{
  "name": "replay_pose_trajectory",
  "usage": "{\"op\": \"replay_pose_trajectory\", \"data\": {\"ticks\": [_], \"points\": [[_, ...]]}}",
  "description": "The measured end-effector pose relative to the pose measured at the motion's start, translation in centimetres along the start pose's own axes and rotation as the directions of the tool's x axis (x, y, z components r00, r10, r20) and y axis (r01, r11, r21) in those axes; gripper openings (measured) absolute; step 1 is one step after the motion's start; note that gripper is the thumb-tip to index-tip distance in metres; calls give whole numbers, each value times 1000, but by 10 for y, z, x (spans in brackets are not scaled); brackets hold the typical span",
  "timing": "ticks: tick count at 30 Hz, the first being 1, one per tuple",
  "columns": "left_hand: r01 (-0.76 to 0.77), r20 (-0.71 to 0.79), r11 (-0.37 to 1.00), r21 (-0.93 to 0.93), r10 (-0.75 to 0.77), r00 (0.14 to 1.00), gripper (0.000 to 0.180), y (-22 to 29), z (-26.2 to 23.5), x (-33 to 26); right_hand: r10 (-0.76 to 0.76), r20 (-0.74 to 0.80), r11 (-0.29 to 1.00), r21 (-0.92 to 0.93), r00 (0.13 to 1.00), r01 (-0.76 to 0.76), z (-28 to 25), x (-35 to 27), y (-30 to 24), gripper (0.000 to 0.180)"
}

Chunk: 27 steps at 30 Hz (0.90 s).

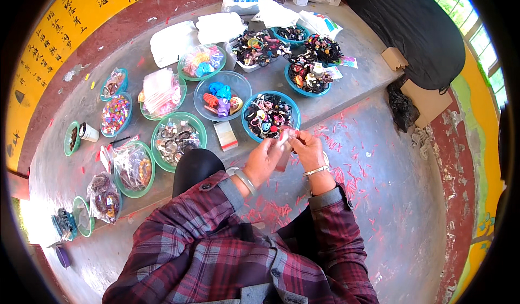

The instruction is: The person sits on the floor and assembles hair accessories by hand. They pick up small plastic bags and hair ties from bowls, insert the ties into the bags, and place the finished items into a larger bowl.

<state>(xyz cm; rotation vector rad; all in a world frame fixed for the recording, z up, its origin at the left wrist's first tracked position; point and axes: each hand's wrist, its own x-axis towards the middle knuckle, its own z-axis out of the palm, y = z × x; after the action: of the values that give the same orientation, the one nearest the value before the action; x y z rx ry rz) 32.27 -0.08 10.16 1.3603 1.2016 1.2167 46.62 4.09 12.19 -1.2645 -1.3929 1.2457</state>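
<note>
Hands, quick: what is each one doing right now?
Left hand: closed, fingers pinching what looks like a small clear plastic bag.
Right hand: closed, pinching at the top of that same bag.

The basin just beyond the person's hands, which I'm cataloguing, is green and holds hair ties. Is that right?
Only the colour is wrong: the head view shows a blue basin of hair ties just beyond the left hand and right hand.
</note>
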Motion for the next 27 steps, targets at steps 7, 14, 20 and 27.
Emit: {"op": "replay_pose_trajectory", "data": {"ticks": [7,14,20,27], "points": [[171,121,931,-321,-139,983,28,-13,-9,3,67,61,998,-12,996,-66,-4,2,3,12],[385,295,566,-729,-248,923,28,14,-17,7,184,166,883,404,969,-237,-8,1,-9,15],[355,292,589,-726,-204,935,28,11,-18,7,188,230,823,493,955,-281,-9,0,-14,18],[358,282,653,-667,-224,933,29,6,-21,6,144,280,858,443,949,-261,-21,0,-8,19]]}}
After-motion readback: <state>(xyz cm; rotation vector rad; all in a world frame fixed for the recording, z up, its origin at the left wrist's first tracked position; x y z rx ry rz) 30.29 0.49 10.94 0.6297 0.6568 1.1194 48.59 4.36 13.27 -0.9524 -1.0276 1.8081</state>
